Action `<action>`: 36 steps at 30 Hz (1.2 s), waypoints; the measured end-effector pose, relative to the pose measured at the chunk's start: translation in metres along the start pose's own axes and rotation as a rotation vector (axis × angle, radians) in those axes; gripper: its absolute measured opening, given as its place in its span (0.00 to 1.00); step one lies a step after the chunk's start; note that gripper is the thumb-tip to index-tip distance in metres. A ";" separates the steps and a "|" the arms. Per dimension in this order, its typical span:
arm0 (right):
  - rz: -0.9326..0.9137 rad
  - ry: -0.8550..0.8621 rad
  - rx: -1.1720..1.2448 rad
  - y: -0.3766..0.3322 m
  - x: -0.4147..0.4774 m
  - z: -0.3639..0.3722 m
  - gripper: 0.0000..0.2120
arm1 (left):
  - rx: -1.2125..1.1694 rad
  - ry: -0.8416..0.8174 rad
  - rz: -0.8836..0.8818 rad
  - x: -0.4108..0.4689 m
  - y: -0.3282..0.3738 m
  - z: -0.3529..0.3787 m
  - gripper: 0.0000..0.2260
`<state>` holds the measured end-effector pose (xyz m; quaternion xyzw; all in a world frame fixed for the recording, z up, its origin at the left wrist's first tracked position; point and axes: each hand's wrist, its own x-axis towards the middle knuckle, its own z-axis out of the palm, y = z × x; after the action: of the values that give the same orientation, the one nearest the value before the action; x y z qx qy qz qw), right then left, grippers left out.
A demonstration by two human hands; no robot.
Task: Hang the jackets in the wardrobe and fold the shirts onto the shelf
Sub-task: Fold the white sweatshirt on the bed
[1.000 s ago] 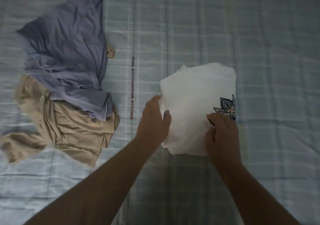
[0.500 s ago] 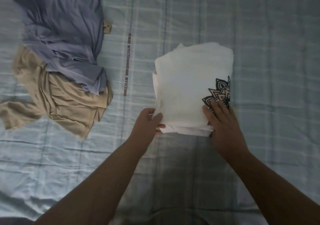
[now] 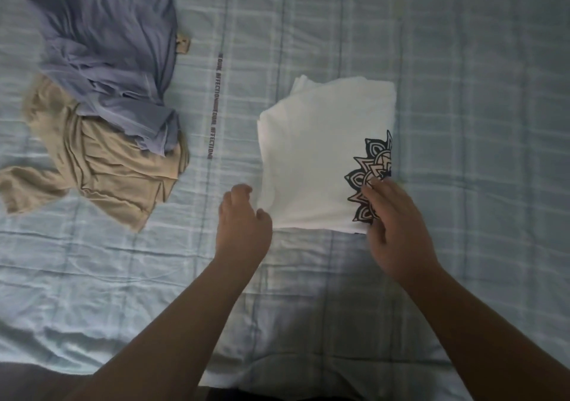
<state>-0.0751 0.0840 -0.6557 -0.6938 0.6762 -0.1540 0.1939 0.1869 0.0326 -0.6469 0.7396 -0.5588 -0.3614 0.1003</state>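
Observation:
A folded white shirt [image 3: 317,153] with a black mandala print on its right side lies flat on the bed. My right hand [image 3: 394,227] rests on its near right corner, fingers spread over the print. My left hand [image 3: 243,224] hovers just off the shirt's near left edge, fingers loosely curled, holding nothing. To the left, a crumpled lavender garment [image 3: 108,52] lies partly on top of a crumpled beige garment [image 3: 105,166].
Everything lies on a pale blue plaid bedsheet [image 3: 478,123] with a line of red lettering between the pile and the white shirt. The bed's near edge [image 3: 277,388] runs along the bottom of the view.
My left hand has let go of the white shirt's left edge and drawn back toward me. The shirt now lies flat and folded, with my right hand staying on its near right corner.

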 end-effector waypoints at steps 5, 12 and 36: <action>0.015 0.104 -0.099 -0.012 0.037 0.001 0.24 | 0.212 0.073 0.619 0.017 0.042 0.017 0.23; -0.034 -0.048 -0.344 0.017 0.049 0.045 0.27 | 0.653 -0.058 0.683 0.059 0.032 0.063 0.28; -0.261 -0.404 -0.445 0.051 0.017 0.017 0.47 | 0.851 -0.320 1.059 0.067 -0.009 0.030 0.52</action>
<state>-0.1112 0.0672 -0.6953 -0.8167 0.5464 0.1147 0.1461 0.1820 -0.0166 -0.7021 0.2804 -0.9451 -0.1180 -0.1191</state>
